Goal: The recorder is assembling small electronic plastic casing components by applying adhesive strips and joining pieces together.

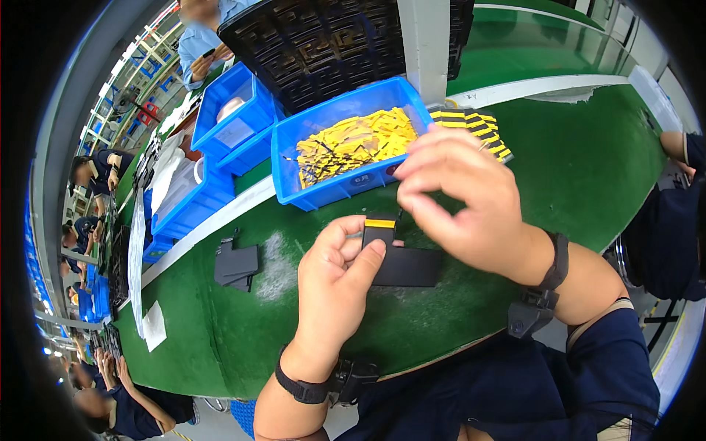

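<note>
My left hand (332,281) grips a flat black rectangular pack (377,235) with a yellow strip (379,223) across its top end, the thumb pressing on its face. Behind it, a dark flat block (412,267) lies on the green table. My right hand (491,209) is raised to the right of the pack, in front of the blue bin, with thumb and forefinger tips drawn close together. Whatever may be between those tips is too small to make out. The blue bin (316,197) holds many small yellow and black strips (360,143).
A small stack of flat black pieces (237,266) lies to the left. Right of the bin are rows of yellow-and-black pieces (474,128). More blue bins (232,121), a black crate (316,55) and a grey post (425,51) stand behind. Other people sit at both sides.
</note>
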Demonstrator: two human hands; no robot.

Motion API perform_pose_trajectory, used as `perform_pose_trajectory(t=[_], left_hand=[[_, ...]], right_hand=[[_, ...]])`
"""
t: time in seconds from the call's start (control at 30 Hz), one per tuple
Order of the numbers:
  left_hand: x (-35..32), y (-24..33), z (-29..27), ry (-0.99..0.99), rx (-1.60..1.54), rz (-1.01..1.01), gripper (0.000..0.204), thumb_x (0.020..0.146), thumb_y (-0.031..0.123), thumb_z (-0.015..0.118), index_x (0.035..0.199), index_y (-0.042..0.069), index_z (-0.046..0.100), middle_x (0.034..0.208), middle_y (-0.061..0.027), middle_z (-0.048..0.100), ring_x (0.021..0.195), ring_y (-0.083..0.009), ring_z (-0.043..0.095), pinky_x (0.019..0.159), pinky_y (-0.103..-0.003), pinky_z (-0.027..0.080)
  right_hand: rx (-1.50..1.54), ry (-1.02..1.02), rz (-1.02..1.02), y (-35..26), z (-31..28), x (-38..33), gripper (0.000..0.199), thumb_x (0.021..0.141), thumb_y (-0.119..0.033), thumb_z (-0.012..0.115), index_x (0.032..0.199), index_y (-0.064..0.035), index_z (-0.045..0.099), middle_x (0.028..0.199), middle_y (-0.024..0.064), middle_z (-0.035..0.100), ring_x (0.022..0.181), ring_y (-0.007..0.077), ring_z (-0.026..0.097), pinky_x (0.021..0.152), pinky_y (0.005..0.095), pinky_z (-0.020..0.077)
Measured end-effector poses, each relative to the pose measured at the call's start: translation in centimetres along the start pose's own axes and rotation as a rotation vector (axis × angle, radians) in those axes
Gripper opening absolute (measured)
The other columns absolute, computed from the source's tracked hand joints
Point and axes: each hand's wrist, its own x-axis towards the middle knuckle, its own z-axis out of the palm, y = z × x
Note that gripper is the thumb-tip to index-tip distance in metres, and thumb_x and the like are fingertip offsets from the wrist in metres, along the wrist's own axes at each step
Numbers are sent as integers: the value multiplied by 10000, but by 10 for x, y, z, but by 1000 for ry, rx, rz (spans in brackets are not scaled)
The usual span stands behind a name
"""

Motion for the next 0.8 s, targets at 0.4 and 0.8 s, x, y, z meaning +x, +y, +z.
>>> perform_pose_trajectory(t=[0.4, 0.8], left_hand=[[-6, -1, 3, 57, 459, 252, 333, 886, 36, 610, 1188, 30, 470, 903, -103, 690, 810, -109, 643, 699, -243, 509], [-3, 0, 4, 18, -2, 164, 265, 919, -9, 535, 1179, -29, 488, 1055, -138, 665, 965, -122, 612, 843, -241, 469]], right_hand=[[293, -178, 98, -4, 4, -6, 106, 730, -44, 721, 820, -72, 674, 848, 50, 661, 964, 259, 603, 970, 446, 410], [597, -72, 613, -12, 6, -4, 46, 770, -19, 668, 812, -11, 651, 737, 45, 635, 715, 142, 621, 659, 278, 506]])
